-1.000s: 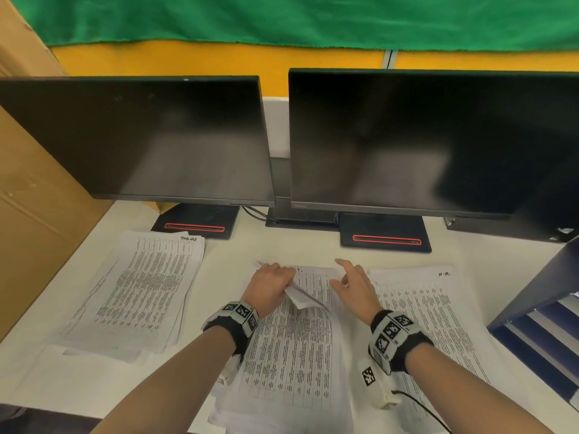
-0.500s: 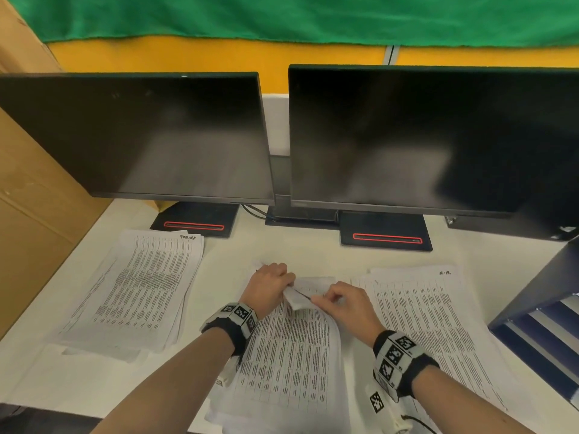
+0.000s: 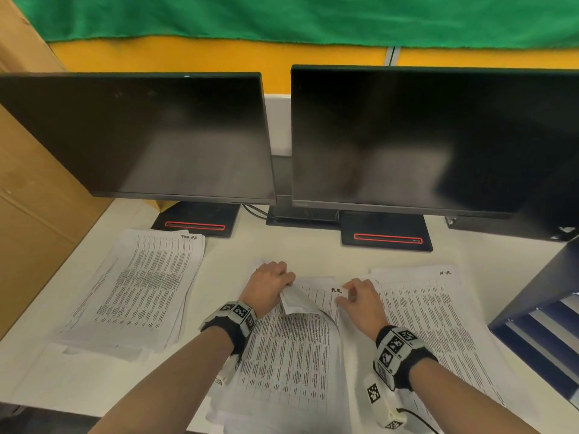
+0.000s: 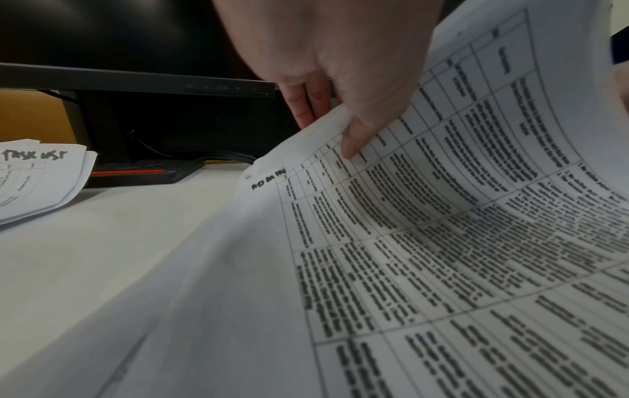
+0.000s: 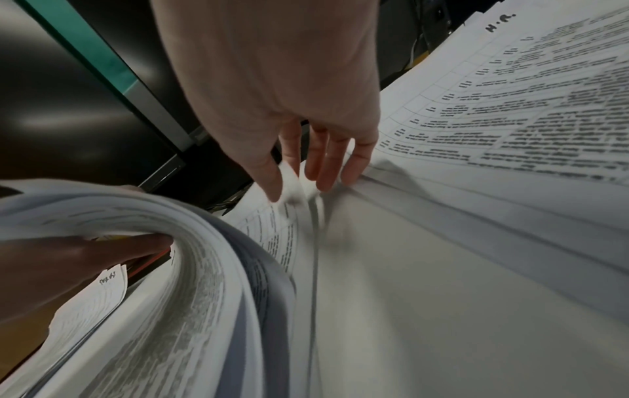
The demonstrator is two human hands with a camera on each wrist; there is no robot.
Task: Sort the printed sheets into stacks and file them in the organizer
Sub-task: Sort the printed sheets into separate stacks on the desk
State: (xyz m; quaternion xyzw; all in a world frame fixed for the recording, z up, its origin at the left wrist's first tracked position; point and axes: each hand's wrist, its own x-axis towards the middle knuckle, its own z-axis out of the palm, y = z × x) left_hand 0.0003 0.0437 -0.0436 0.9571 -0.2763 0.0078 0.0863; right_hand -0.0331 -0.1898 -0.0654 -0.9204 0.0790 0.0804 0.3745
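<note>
I see a white desk point(image 3: 313, 252) with two dark monitors point(image 3: 141, 136) point(image 3: 423, 136) side by side on black stands with red strips. Behind them a yellow wall point(image 3: 188, 54), green cloth point(image 3: 282, 17) above. Cardboard panel point(image 3: 28, 198) at left.

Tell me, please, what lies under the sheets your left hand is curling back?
Another printed sheet marked "H.R." at its top, with the right hand pinching its corner; anything deeper in the middle stack is covered.

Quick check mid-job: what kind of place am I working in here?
Most likely an office desk: two dark monitors stand on a white desk, with stacks of printed sheets and a dark blue organizer at the right.
</note>
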